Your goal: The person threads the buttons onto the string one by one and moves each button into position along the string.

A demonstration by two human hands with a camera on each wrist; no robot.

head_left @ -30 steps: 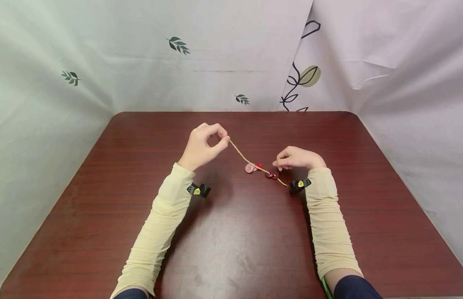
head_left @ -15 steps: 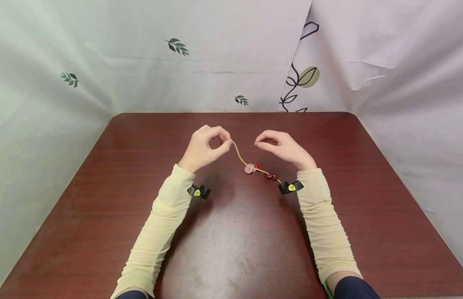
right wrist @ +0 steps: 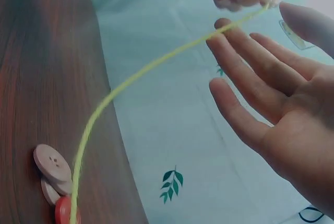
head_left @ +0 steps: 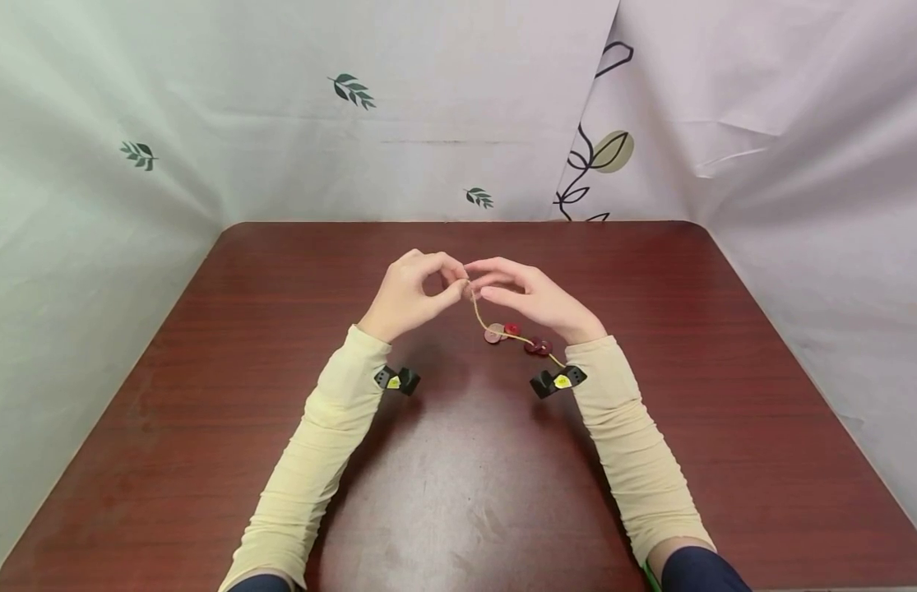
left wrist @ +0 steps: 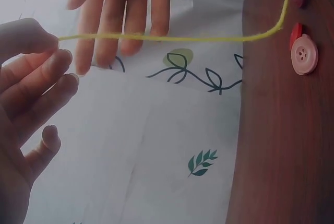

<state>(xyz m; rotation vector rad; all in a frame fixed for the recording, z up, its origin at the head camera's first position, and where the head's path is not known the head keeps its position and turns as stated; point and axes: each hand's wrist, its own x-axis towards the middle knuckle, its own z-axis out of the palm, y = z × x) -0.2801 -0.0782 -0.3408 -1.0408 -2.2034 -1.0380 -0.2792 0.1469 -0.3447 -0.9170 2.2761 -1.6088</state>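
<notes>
My left hand (head_left: 408,298) pinches the end of a yellow string (left wrist: 198,39) between thumb and forefinger, above the table. Beside it, my right hand (head_left: 547,302) has its fingers extended behind the string; in the right wrist view the string crosses near its fingertips, and I cannot tell whether they touch. From the left hand the string droops to the tabletop and passes through dark red buttons (head_left: 538,348). Close by lie a pink button (right wrist: 52,162), partly over another pale one, and a red button (head_left: 511,330). The string's other end is hidden behind the right wrist camera.
The dark red-brown wooden table (head_left: 443,477) has rounded far corners. White cloth (head_left: 280,148) with printed leaves hangs along its back and sides. A black camera (head_left: 397,380) sits on the left wrist, and another camera (head_left: 558,381) on the right.
My right hand has left the dark red buttons, risen and moved left to beside the left hand, its fingers extending. The left hand has shifted slightly right, still pinching the string, which now hangs slacker.
</notes>
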